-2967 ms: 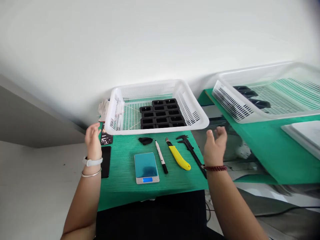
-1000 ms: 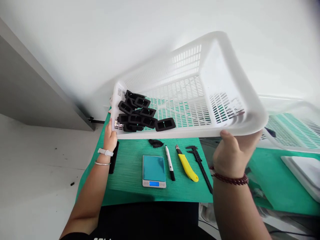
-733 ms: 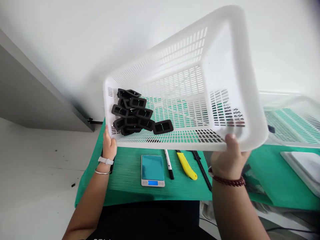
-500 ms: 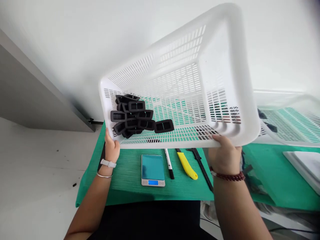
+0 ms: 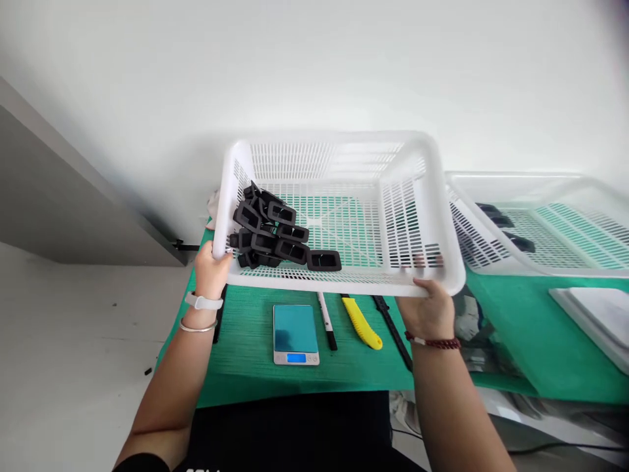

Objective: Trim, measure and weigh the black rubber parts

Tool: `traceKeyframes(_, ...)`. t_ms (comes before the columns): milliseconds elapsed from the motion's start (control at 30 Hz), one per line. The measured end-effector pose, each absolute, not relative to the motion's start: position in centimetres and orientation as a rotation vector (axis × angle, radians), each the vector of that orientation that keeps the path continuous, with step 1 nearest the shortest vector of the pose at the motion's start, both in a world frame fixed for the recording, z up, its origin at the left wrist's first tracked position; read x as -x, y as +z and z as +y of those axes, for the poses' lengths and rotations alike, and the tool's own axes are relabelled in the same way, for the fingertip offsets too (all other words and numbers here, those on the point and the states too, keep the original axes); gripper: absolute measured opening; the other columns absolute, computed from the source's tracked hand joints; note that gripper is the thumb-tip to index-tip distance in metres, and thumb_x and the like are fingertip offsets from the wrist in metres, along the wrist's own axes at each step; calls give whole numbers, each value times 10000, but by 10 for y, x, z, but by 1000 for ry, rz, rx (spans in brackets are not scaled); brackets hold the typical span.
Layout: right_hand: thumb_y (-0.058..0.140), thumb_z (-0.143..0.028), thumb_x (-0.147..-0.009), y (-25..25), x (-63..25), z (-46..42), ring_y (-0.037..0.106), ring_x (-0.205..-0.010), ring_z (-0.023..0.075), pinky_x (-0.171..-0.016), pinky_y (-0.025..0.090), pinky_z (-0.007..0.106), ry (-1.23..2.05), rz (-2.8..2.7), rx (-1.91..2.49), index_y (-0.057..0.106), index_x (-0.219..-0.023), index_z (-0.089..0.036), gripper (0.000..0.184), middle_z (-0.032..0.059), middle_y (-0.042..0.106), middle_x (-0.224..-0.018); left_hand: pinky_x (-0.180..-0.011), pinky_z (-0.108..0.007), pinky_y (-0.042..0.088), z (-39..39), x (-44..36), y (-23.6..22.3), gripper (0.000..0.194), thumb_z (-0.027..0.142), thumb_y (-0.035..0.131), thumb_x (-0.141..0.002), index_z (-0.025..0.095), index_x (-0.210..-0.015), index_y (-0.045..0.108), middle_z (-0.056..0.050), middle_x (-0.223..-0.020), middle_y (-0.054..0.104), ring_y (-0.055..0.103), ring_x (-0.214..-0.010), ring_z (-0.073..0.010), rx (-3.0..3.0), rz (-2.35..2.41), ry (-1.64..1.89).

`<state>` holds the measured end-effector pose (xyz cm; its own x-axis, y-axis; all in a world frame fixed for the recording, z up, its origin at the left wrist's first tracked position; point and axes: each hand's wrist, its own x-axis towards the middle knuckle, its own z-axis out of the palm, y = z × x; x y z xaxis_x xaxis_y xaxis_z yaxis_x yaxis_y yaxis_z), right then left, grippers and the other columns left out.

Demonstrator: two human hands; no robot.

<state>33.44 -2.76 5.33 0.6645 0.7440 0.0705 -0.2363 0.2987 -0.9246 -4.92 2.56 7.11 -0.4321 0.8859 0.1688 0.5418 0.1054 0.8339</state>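
A white slotted plastic basket is held between both my hands over the back of the green-covered table. My left hand grips its front left corner, thumb over the rim. At the front right corner my right hand holds the rim, its fingers underneath and partly hidden. Several black rectangular hollow pieces lie heaped in the basket's left end. Just in front of the basket sit a small digital scale, a white marker, a yellow utility knife and a black caliper.
A second white basket with a few black pieces stands on the right. Nearer me is a white flat-topped device on the green cloth. A white wall rises behind; a grey panel stands at the left.
The basket's raised right end has come down, so the basket is now nearly level. My right hand has shifted slightly left. The black pieces have settled a little differently.
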Motion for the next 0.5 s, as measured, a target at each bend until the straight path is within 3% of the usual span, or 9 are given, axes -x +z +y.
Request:
traceKeyframes(267,503,-89,-535,33,-361,-22,614,-892,203,-1039,443,513,947,-351,895,597,-916,-283,437,-5,620,-913,-518,-248,326,-34,4,179,83,151,604,-696,192,-743,549,37,-650,495,435,-579,-119,-1566,1769,1522)
traceKeyframes(500,492,-57,-529,42,-341,-26,622,-881,168,-1003,483,452,1077,-250,820,591,-959,-213,468,13,640,-920,-480,-237,327,-54,-4,207,76,159,597,-689,196,-725,540,58,-609,483,413,-549,-100,-1589,1819,1502)
